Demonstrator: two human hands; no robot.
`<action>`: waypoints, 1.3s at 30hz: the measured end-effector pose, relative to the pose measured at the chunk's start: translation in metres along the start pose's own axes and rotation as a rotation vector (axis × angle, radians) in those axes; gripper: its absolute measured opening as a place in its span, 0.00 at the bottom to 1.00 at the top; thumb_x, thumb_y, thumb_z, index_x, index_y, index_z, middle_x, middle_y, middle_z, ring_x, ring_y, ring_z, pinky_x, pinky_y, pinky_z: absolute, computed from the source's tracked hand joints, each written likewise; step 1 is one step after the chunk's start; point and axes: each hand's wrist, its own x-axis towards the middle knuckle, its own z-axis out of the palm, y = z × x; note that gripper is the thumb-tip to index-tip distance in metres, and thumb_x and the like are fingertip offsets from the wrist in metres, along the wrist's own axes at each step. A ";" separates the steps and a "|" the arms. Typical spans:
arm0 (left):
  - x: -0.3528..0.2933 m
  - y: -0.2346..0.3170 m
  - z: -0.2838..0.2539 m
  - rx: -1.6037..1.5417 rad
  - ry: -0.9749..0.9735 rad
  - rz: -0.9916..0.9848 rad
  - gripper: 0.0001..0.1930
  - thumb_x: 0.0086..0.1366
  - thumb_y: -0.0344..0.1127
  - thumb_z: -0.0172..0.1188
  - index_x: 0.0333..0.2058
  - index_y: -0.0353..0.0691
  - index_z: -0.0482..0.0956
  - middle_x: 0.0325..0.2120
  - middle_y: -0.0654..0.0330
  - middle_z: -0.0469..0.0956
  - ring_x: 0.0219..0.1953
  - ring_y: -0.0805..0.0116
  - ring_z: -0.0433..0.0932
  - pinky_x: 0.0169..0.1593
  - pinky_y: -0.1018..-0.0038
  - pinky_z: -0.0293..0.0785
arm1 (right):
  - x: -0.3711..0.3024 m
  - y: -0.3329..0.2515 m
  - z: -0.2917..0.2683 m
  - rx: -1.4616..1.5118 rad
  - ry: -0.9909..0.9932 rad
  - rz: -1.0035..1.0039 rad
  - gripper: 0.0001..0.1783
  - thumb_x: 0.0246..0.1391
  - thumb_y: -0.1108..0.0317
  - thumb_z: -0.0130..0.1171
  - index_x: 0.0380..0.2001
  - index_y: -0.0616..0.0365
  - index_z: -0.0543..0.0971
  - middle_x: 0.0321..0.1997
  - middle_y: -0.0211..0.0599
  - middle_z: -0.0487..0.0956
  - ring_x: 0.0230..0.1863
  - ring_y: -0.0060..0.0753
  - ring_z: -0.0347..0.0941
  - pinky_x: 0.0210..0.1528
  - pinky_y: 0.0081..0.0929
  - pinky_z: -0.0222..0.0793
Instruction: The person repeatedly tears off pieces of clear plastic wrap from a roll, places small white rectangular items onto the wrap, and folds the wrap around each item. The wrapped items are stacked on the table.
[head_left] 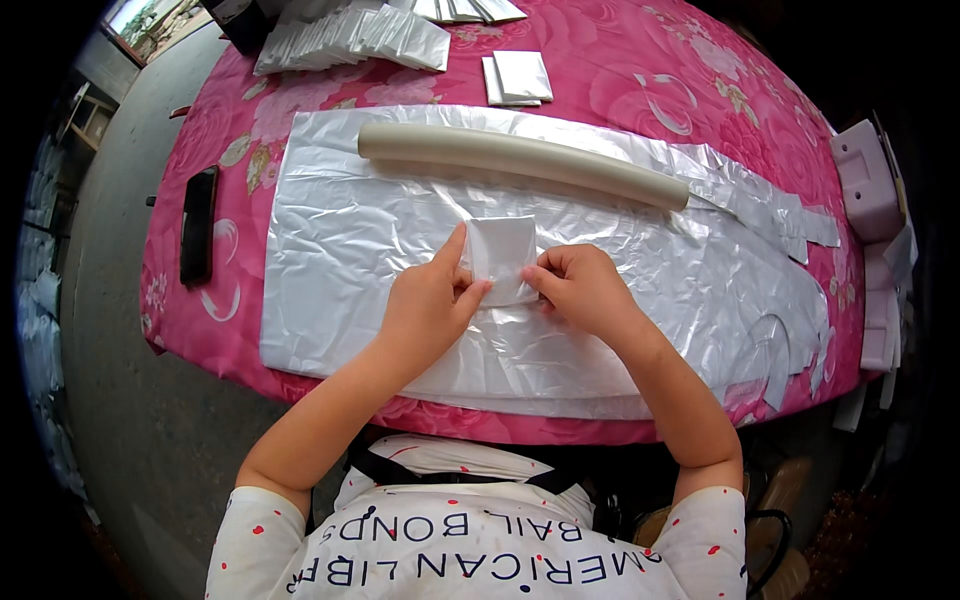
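Note:
Between my two hands is a small folded square of white plastic film (503, 250), held just over a stack of silvery-white plastic sheets (330, 300). My left hand (432, 285) has its thumb and index finger at the square's left edge, the index pointing up along it. With thumb and fingers pinched together, my right hand (580, 285) grips the lower right edge. A long pale beige tube (520, 163) lies across the sheets, beyond the square.
A pink flowered cloth (590, 85) covers the table. At the far side are two folded white squares (522, 75) and a fanned pile of similar squares (350, 42). A black phone (199, 225) lies at the left. Pale plastic containers (866, 180) stand by the right edge.

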 end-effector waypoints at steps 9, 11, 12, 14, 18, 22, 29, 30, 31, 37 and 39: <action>0.002 0.002 -0.005 0.274 0.117 0.210 0.36 0.52 0.30 0.63 0.58 0.27 0.57 0.49 0.46 0.68 0.43 0.58 0.74 0.44 0.71 0.70 | 0.011 -0.003 -0.001 -0.006 -0.030 0.060 0.13 0.50 0.63 0.58 0.24 0.65 0.78 0.18 0.34 0.77 0.19 0.21 0.75 0.21 0.18 0.67; 0.000 -0.002 0.006 0.390 0.157 0.444 0.37 0.51 0.32 0.63 0.58 0.28 0.57 0.56 0.45 0.61 0.53 0.53 0.66 0.53 0.66 0.65 | 0.011 0.000 -0.001 -0.004 -0.020 0.057 0.13 0.50 0.64 0.57 0.24 0.66 0.78 0.19 0.35 0.77 0.20 0.22 0.75 0.23 0.18 0.68; 0.000 -0.001 0.013 0.402 0.096 0.498 0.38 0.51 0.34 0.63 0.58 0.28 0.57 0.57 0.44 0.59 0.57 0.51 0.61 0.57 0.63 0.60 | 0.012 0.001 -0.001 -0.004 -0.016 0.054 0.13 0.50 0.64 0.57 0.24 0.66 0.78 0.20 0.36 0.78 0.20 0.23 0.76 0.23 0.18 0.69; 0.000 0.005 0.027 0.431 0.015 0.513 0.40 0.51 0.39 0.63 0.58 0.28 0.55 0.59 0.44 0.55 0.62 0.48 0.53 0.62 0.59 0.53 | 0.014 0.006 0.001 0.031 -0.004 0.033 0.14 0.49 0.64 0.55 0.24 0.66 0.79 0.19 0.40 0.78 0.20 0.26 0.77 0.25 0.21 0.70; 0.001 0.004 0.044 0.482 -0.019 0.366 0.47 0.51 0.53 0.60 0.60 0.25 0.50 0.62 0.41 0.48 0.66 0.49 0.45 0.65 0.55 0.40 | 0.014 0.006 0.003 0.057 0.004 0.034 0.14 0.48 0.64 0.55 0.23 0.67 0.79 0.20 0.44 0.79 0.20 0.29 0.77 0.26 0.24 0.71; 0.001 0.001 0.043 0.501 -0.005 0.307 0.51 0.49 0.58 0.60 0.60 0.25 0.48 0.62 0.40 0.46 0.66 0.49 0.44 0.65 0.54 0.37 | 0.009 0.005 0.004 -0.003 0.018 0.008 0.13 0.42 0.63 0.60 0.21 0.66 0.78 0.19 0.41 0.78 0.21 0.31 0.77 0.25 0.25 0.71; 0.004 -0.002 0.036 0.573 0.002 0.284 0.54 0.49 0.63 0.57 0.59 0.22 0.48 0.62 0.39 0.45 0.67 0.49 0.41 0.66 0.57 0.33 | -0.004 0.004 -0.003 -0.370 0.088 -0.086 0.11 0.34 0.63 0.64 0.18 0.59 0.77 0.19 0.40 0.77 0.25 0.41 0.75 0.29 0.32 0.70; 0.003 -0.001 0.034 0.572 -0.011 0.281 0.53 0.49 0.61 0.58 0.60 0.23 0.48 0.62 0.39 0.45 0.67 0.49 0.41 0.66 0.57 0.33 | -0.005 0.004 -0.007 -0.409 0.071 -0.070 0.11 0.34 0.63 0.65 0.18 0.58 0.77 0.19 0.41 0.77 0.25 0.42 0.74 0.30 0.33 0.70; 0.001 0.000 0.031 0.571 -0.022 0.277 0.52 0.50 0.60 0.58 0.60 0.24 0.48 0.62 0.39 0.45 0.67 0.49 0.41 0.66 0.57 0.34 | -0.007 0.004 -0.011 -0.476 0.061 -0.092 0.11 0.35 0.63 0.65 0.20 0.59 0.77 0.20 0.40 0.77 0.26 0.40 0.74 0.30 0.32 0.70; -0.036 -0.010 -0.014 -0.137 -0.025 0.316 0.31 0.57 0.37 0.58 0.57 0.32 0.60 0.59 0.45 0.57 0.62 0.55 0.57 0.63 0.63 0.52 | -0.001 -0.008 0.001 -0.681 0.296 -0.629 0.20 0.44 0.62 0.63 0.40 0.61 0.75 0.43 0.43 0.76 0.44 0.40 0.71 0.46 0.34 0.67; -0.072 -0.022 -0.027 -0.730 -0.385 -0.061 0.23 0.59 0.31 0.55 0.53 0.30 0.66 0.54 0.48 0.66 0.57 0.62 0.66 0.59 0.68 0.61 | 0.018 -0.009 0.016 -0.667 0.372 -0.851 0.24 0.45 0.60 0.62 0.44 0.61 0.73 0.48 0.45 0.73 0.49 0.43 0.68 0.51 0.35 0.64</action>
